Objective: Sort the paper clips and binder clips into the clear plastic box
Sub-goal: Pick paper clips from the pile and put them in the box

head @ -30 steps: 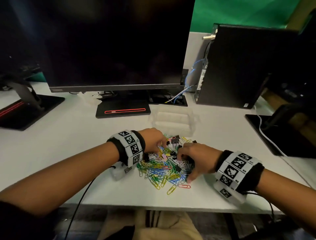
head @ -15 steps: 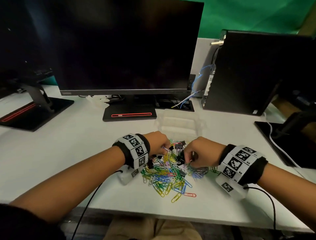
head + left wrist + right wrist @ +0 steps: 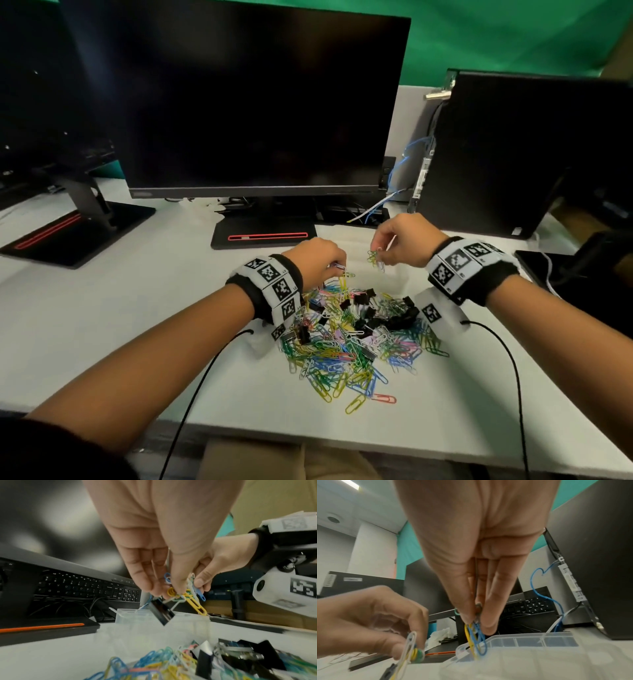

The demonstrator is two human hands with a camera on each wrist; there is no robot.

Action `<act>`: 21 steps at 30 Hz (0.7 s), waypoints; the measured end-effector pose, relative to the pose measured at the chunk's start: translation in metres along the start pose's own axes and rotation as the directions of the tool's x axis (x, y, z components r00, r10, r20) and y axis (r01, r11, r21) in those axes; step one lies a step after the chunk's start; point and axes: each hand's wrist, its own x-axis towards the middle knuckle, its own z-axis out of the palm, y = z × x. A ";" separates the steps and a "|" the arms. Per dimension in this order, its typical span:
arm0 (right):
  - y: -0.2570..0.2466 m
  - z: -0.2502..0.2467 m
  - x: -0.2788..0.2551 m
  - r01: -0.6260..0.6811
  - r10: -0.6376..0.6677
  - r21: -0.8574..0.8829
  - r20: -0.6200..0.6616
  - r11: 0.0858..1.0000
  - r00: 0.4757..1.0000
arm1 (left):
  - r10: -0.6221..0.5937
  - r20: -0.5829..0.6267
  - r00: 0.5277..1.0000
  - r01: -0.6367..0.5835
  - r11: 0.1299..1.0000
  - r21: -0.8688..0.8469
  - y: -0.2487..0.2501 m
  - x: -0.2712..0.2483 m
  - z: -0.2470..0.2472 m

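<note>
A heap of coloured paper clips mixed with black binder clips lies on the white desk near its front edge. Behind it stands the clear plastic box, divided into compartments. My left hand is raised above the heap's far edge and pinches a bunch of paper clips with a black binder clip dangling from it. My right hand hovers over the box and pinches a small bunch of paper clips that hangs over the box rim.
A dark monitor with its stand base is behind the box, with a keyboard under it. A black computer tower with blue cables stands at the right. A second monitor stand is at the left.
Both hands have lifted out of the heap with clips pinched in their fingers. The right hand has moved back over the box; the left has risen beside it.
</note>
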 end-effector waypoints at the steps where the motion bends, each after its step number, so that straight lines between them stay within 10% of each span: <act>1: 0.003 0.000 0.006 -0.018 0.018 0.000 -0.003 1.000 1.000 | -0.006 -0.021 1.000 0.006 1.000 -0.012 -0.001 0.004 -0.003; 9: 0.022 0.020 0.039 -0.160 0.157 0.017 0.117 0.987 0.981 | -0.070 -0.041 0.997 0.068 0.997 -0.042 -0.009 0.048 -0.004; 21: 0.032 0.021 0.019 -0.017 0.036 -0.093 0.206 0.996 0.978 | -0.117 0.179 0.977 0.094 0.987 0.133 -0.013 0.094 0.023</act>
